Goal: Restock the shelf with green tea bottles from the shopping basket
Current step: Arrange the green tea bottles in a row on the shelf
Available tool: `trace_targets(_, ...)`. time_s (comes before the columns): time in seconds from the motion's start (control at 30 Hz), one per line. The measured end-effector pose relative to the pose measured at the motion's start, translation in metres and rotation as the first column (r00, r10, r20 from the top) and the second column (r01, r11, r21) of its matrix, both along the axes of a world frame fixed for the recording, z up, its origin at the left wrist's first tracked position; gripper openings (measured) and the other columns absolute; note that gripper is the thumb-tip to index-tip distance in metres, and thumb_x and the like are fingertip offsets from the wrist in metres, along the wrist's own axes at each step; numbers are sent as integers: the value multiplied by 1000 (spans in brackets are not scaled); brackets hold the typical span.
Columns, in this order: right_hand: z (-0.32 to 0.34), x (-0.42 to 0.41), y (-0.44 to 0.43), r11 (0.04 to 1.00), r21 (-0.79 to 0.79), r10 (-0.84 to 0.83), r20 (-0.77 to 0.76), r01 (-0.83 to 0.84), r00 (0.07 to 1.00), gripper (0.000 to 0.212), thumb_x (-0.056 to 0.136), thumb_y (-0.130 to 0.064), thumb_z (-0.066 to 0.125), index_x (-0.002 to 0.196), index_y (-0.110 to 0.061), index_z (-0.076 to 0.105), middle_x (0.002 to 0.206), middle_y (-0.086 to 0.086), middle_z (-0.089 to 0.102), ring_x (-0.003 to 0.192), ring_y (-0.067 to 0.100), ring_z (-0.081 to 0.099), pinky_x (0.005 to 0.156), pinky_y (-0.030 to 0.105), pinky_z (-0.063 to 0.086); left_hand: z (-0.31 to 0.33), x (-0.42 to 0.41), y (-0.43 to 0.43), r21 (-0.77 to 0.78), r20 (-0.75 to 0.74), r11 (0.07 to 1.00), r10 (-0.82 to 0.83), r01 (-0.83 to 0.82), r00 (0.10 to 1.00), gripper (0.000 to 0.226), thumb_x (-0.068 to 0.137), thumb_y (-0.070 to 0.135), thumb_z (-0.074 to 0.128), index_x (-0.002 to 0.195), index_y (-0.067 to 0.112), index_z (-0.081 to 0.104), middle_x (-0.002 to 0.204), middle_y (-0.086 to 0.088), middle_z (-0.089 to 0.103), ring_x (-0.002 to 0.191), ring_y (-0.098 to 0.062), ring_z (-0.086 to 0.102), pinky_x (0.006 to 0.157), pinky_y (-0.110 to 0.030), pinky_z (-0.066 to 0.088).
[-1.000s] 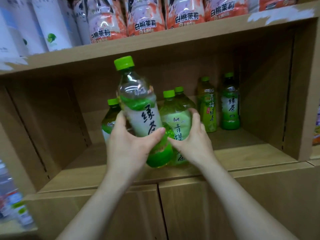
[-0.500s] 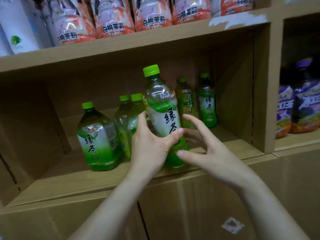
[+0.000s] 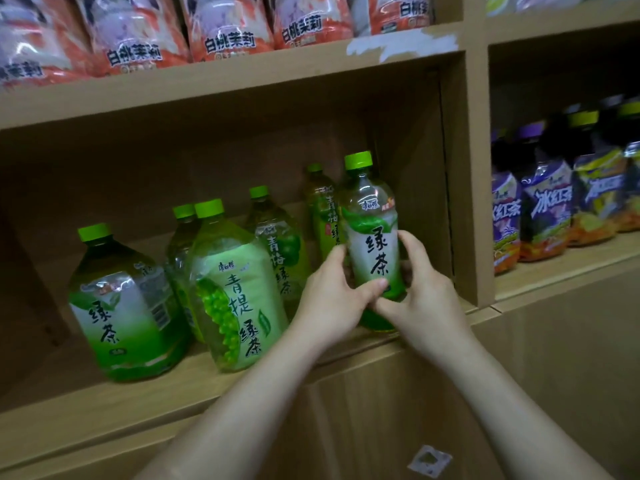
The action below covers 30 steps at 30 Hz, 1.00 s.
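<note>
A green tea bottle [image 3: 371, 237] with a green cap stands upright near the right end of the wooden shelf [image 3: 104, 400], close to the front edge. My left hand [image 3: 334, 296] grips its lower left side, thumb across the label. My right hand [image 3: 420, 289] wraps its right side and base. Several more green tea bottles stand on the same shelf: a wide one [image 3: 121, 306] at the left, a grape-pictured one [image 3: 235, 292] in the middle, others behind. The shopping basket is out of view.
The shelf's right wall [image 3: 467, 174] stands just right of the held bottle. Orange-and-white bottles [image 3: 221, 26] fill the shelf above. Purple and yellow bottles [image 3: 547, 209] sit in the compartment to the right. Closed cabinet doors [image 3: 381, 410] lie below.
The bottle has moved right along the shelf toward the side wall. My right hand, spread apart from it before, now holds its right side. The camera view has shifted right.
</note>
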State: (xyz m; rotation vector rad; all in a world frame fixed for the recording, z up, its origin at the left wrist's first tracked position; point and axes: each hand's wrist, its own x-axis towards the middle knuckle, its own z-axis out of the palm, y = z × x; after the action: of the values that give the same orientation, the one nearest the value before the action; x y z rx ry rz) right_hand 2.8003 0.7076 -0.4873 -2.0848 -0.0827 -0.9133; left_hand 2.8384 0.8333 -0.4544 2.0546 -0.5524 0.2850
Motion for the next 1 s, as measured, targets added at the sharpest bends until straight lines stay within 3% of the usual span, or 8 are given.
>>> trace_targets(0.1, 0, 6, -6, 992, -62, -113, -16, 112, 993, 91, 74, -37, 77, 145, -35, 20, 123, -1, 64, 105, 24, 64, 80, 37, 53, 4, 10, -11, -43, -124, 998, -52, 47, 991, 56, 81, 20, 72, 130, 24, 46, 120, 1, 65, 107, -17, 63, 91, -45, 53)
trace_targets(0.2, 4, 13, -14, 973, -78, -218, -35, 215, 975, 91, 74, -43, 78, 140, -33, 16, 122, 2, 64, 104, 29, 64, 78, 38, 51, 13, 22, -18, -261, -246, 965, -89, 23, 965, 46, 85, 4, 61, 126, 22, 50, 120, -1, 62, 105, -16, 60, 93, -40, 52)
trace_targets(0.3, 7, 22, -18, 966, -60, -256, -67, 252, 964, 88, 76, -42, 76, 137, -33, 13, 120, 6, 64, 102, 32, 64, 80, 41, 52, 19, 52, -28, -245, -163, 946, 174, -210, 971, 51, 86, 9, 59, 131, 28, 45, 126, -6, 53, 105, -21, 56, 85, -34, 51)
trace_targets(0.43, 11, 31, -22, 979, 31, -195, -125, 200, 973, 85, 77, -32, 78, 136, -35, 16, 120, 9, 64, 104, 33, 63, 86, 43, 51, 19, 97, -46, -138, -171, 906, 375, -399, 911, 82, 87, 23, 65, 150, 18, 12, 144, -12, 44, 127, -33, 47, 102, -43, 43)
trace_targets(0.53, 10, 33, -24, 984, 72, -157, -118, 166, 981, 87, 76, -29, 79, 136, -37, 17, 124, 7, 62, 107, 31, 62, 87, 40, 50, 17, 121, -50, -87, -232, 872, 452, -482, 861, 73, 88, 29, 65, 144, 9, 22, 133, -14, 53, 117, -36, 54, 89, -39, 47)
trace_targets(0.67, 9, 34, -26, 987, 84, -127, -97, 135, 987, 87, 76, -28, 79, 136, -37, 18, 127, 4, 59, 111, 27, 61, 92, 42, 52, 14, 142, -47, -45, -182, 858, 497, -512, 848, 46, 88, 18, 65, 126, 5, 42, 123, -18, 59, 113, -37, 56, 91, -44, 47)
trace_targets(0.87, 14, 55, -21, 978, 111, -159, -150, 177, 976, 68, 77, -20, 75, 124, -27, 26, 115, 11, 64, 101, 33, 64, 84, 44, 53, 14, 141, -49, 6, -125, 876, 479, -482, 869, 44, 87, 18, 65, 124, 9, 43, 121, -15, 60, 112, -35, 57, 89, -41, 47)
trace_targets(1.0, 19, 78, -16, 976, 116, -157, -206, 183, 966, 56, 81, -18, 73, 119, -22, 32, 114, 10, 64, 103, 33, 64, 82, 40, 53, 6, 105, -48, -157, -6, 919, 365, -361, 931, 49, 86, 12, 63, 130, 22, 44, 123, -5, 58, 107, -25, 58, 85, -32, 48)
